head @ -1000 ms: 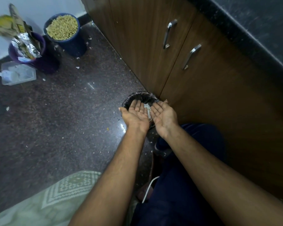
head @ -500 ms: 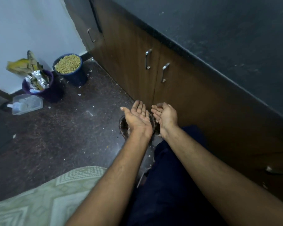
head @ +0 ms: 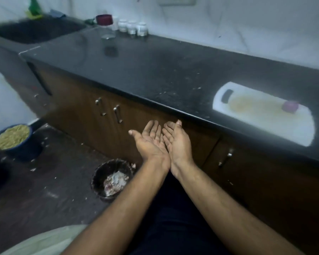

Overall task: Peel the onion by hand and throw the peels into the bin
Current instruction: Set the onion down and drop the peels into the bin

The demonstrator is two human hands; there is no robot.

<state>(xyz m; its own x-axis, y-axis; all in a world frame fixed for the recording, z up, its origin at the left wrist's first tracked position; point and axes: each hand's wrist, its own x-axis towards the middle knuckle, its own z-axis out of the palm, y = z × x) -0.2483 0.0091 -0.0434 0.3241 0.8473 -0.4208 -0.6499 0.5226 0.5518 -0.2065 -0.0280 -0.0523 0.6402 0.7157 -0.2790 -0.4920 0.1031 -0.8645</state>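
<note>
Both hands are held out palm up and empty, the left hand [head: 151, 142] and right hand [head: 177, 142] side by side with their inner edges touching and fingers spread flat. They are seen in front of the brown cabinet doors [head: 107, 115], just below the edge of the black counter [head: 155, 70]. Below and to the left of the hands, on the dark floor [head: 44, 190], the bin [head: 111, 178] stands open, with pale and pinkish peels [head: 115, 182] lying inside; its right rim is partly hidden by the left forearm. Up and to the right of the hands, a white board [head: 265, 115] lies on the counter, and the purple onion [head: 290, 107] rests on its far end, blurred. Far to the left a blue tub [head: 11, 138] of yellowish grains is set on the floor. Beyond the hands, jars [head: 133, 27] are lined against the wall.
</note>
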